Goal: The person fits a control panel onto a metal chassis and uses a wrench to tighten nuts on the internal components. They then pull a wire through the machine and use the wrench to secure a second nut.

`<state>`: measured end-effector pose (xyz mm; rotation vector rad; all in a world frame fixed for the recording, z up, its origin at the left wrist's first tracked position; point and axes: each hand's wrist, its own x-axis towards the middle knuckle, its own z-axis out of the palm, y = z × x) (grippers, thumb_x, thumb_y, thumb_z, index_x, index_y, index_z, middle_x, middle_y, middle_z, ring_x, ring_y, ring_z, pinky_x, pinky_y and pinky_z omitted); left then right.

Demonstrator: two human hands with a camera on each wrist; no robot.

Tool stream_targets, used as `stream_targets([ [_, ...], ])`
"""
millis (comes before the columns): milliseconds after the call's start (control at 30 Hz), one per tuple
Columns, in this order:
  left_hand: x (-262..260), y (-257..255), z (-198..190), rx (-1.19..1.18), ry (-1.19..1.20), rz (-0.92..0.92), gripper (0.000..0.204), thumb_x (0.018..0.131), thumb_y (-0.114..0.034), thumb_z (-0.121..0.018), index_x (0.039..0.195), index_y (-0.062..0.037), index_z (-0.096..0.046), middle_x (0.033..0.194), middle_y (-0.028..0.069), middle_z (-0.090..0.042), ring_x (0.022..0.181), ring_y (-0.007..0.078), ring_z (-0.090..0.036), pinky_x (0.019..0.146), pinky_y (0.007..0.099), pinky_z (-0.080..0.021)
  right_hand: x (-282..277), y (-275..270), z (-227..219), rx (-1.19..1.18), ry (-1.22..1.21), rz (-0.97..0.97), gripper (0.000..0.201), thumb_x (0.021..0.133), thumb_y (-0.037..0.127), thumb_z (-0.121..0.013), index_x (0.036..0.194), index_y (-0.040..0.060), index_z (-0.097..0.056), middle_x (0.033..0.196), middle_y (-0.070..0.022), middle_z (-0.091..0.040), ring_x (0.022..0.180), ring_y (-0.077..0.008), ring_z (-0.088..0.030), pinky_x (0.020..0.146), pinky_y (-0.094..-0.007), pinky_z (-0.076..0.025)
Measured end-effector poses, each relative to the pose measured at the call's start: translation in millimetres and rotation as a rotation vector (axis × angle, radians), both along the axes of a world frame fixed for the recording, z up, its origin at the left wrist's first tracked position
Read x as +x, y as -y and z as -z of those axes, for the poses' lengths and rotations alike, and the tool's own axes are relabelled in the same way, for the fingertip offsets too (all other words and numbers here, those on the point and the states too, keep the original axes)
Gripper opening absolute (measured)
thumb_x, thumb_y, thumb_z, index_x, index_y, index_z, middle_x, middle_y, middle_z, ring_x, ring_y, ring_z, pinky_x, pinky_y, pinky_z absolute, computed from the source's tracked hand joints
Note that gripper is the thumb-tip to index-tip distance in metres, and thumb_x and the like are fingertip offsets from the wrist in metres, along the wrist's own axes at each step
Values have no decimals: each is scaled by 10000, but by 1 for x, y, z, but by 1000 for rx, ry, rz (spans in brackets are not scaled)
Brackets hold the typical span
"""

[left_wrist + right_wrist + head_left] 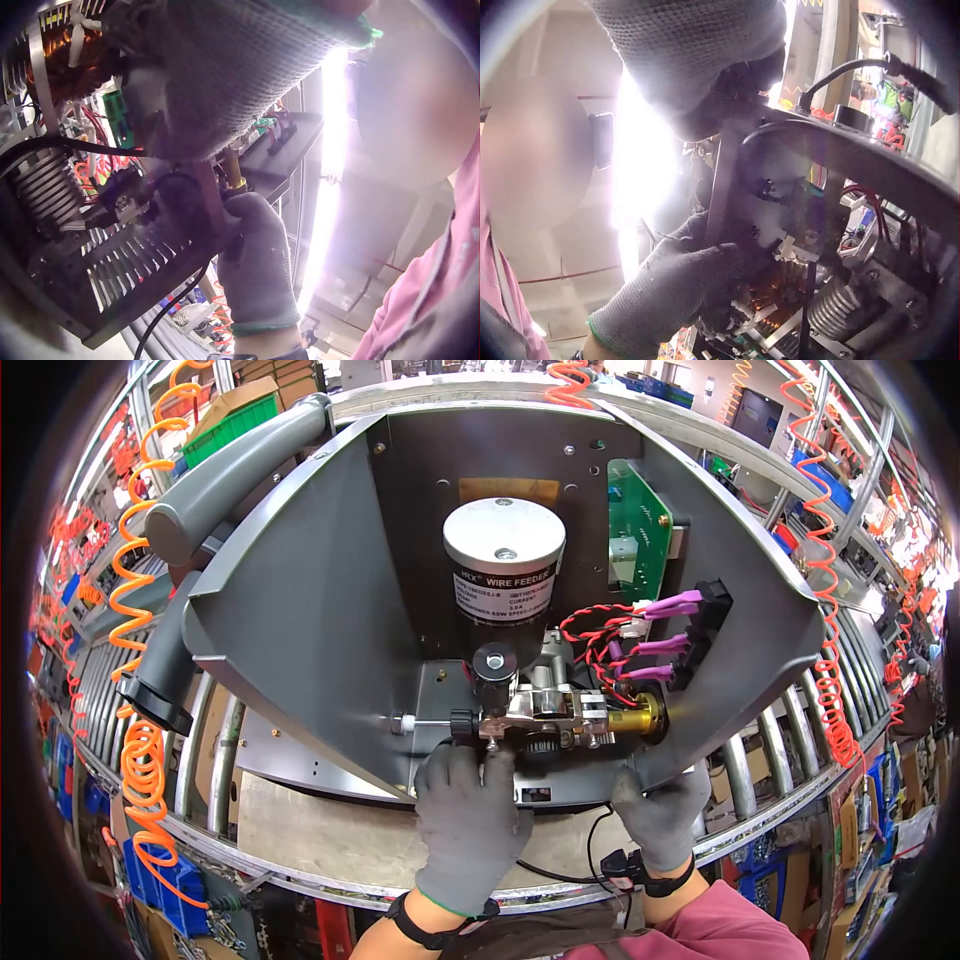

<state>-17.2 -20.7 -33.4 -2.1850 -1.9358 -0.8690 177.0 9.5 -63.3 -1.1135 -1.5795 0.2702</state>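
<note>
grey knit on left hand point(470, 830): fingers up over front edge of case point(320, 590), just below drive point(530, 705); clenched or merely resting, cannot tell. on right hand point(668, 815): curled round same edge near right wall point(750, 680), thumb uppermost. case above board point(310, 835) and rollers point(740, 775). sheet metal by look: judged stiff, slick under gloves, heavy with motor point(505, 540) standing inside. to take hold: low on both sides, level, palms under; likely sharp at thin rims. motor tempting as handle, better left alone. farther in, purple-sleeved leads point(662, 646) and green card point(650, 530): judged fragile, no handholds.
</note>
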Motion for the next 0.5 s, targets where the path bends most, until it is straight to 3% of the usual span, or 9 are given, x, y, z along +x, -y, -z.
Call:
stream_targets([
  [33, 0, 0, 1, -1, 1, 1, 564, 561, -160, -661, 1099, -46, -537, 1027, 175, -475, 1010, 365, -469, 852, 490, -398, -1, 0, -2, 27, -27, 24, 268, 640, -61, -627, 879, 23, -540, 756, -5, -562, 665, -69, -535, 626, -213, -440],
  [67, 0, 0, 1, 23, 0, -4, 564, 562, -161, -661, 1100, -46, -536, 1025, 177, -477, 1013, 366, -468, 855, 490, -395, 0, 1, -1, 24, -28, 26, 268, 640, -61, -627, 879, 23, -540, 756, -5, -562, 665, -69, -535, 626, -213, -440],
  [133, -1, -2, 2, 47, -8, -6, 564, 563, -162, -661, 1100, -45, -536, 1024, 179, -479, 1016, 367, -467, 858, 491, -392, 5, 2, 0, -41, 98, -8, 728, 586, -41, -606, 1296, 2, -452, 1147, -215, -534, 973, -320, -597, 790, -353, -506],
  [267, -1, 0, 2, 50, -15, -8, 577, 559, -163, -666, 1106, -44, -528, 1030, 180, -481, 1021, 374, -465, 859, 493, -388, -3, 1, -12, -53, 89, 1, 701, 598, -33, -619, 1283, 12, -477, 1149, -206, -545, 996, -320, -591, 809, -348, -502],
  [400, -2, -1, 2, 72, -46, 13, 529, 611, -165, -655, 1101, -30, -506, 1021, 196, -473, 926, 383, -473, 794, 472, -398, -7, 7, -14, -65, 42, -4, 591, 604, -14, -658, 1181, -5, -527, 1102, -184, -558, 986, -313, -585, 822, -370, -493],
  [467, 0, 0, 3, 80, -32, 9, 548, 582, -167, -665, 1093, -39, -513, 1036, 191, -482, 974, 376, -475, 833, 482, -393, -12, 20, -5, 234, -79, 156, 497, 596, 26, -706, 1067, 16, -548, 996, -132, -554, 910, -289, -579, 767, -389, -494],
  [500, 0, 0, 3, 83, -17, -7, 567, 553, -169, -676, 1084, -47, -519, 1051, 185, -492, 1022, 369, -476, 871, 492, -388, -2, 44, -22, 196, 271, 116, 437, 589, 101, -762, 971, 52, -555, 916, -101, -523, 879, -281, -553, 767, -395, -474],
])
